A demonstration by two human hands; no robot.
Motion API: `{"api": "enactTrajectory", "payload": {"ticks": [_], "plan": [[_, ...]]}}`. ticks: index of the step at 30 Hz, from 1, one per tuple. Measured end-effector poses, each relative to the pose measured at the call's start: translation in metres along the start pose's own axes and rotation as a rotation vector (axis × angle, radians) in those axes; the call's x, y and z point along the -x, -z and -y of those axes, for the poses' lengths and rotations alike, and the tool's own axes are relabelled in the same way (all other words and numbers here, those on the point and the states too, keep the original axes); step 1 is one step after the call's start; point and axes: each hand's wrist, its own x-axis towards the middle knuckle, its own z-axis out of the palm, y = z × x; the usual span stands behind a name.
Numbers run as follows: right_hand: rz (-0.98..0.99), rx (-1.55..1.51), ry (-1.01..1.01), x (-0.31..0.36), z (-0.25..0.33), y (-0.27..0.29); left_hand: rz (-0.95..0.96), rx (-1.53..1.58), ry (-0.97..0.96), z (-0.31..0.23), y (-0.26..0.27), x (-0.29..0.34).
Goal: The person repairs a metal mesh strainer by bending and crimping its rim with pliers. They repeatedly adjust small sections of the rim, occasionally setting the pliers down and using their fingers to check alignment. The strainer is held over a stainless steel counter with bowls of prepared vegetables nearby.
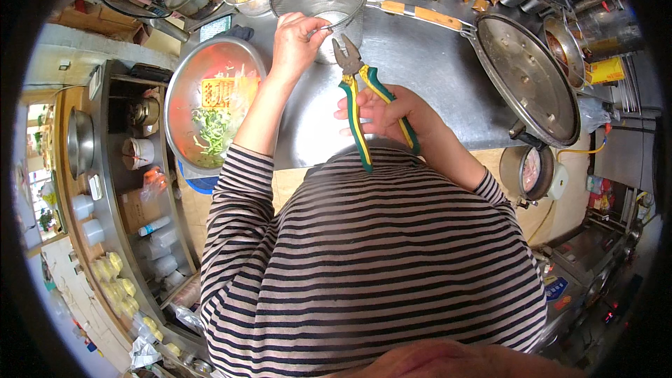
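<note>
My left hand point(292, 45) is closed, fingers pinched on a thin dark wire piece at the near side of a mesh strainer point(297, 3). The strainer is a deep wire basket with a long wooden handle point(427, 15) pointing right. Pliers point(353, 65) with green and yellow grips are in my right hand point(400, 113), their jaws spread and pointing up at the wire near my left fingertips. One grip lies across my right fingers, the other against my palm. Whether the jaws touch the wire, I cannot tell.
On the steel counter point(434, 91), a big metal bowl point(183, 73) at left holds cut greens and an orange packet. Bowls of chopped food stand behind the strainer. A large round lid point(532, 77) leans at right, above a pot point(514, 168). Shelves point(143, 189) line the left.
</note>
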Motion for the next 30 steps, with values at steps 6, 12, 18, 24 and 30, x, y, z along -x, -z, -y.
{"api": "enactTrajectory", "payload": {"ticks": [6, 12, 18, 24, 30], "plan": [[0.127, -0.156, -0.032, -0.019, 0.000, 0.016, 0.044, 0.026, 0.015, -0.002, 0.004, 0.000], [0.109, -0.129, -0.009, -0.019, 0.004, 0.018, 0.032, 0.013, -0.002, -0.003, 0.004, 0.000], [0.164, -0.113, -0.006, -0.029, 0.004, 0.028, 0.041, 0.001, -0.022, -0.002, 0.006, 0.000], [0.106, -0.036, -0.012, -0.024, 0.004, 0.023, 0.046, -0.001, -0.060, -0.003, 0.006, -0.001], [-0.042, 0.242, 0.002, -0.019, 0.007, 0.006, 0.051, 0.017, -0.075, -0.008, 0.007, 0.000]]}}
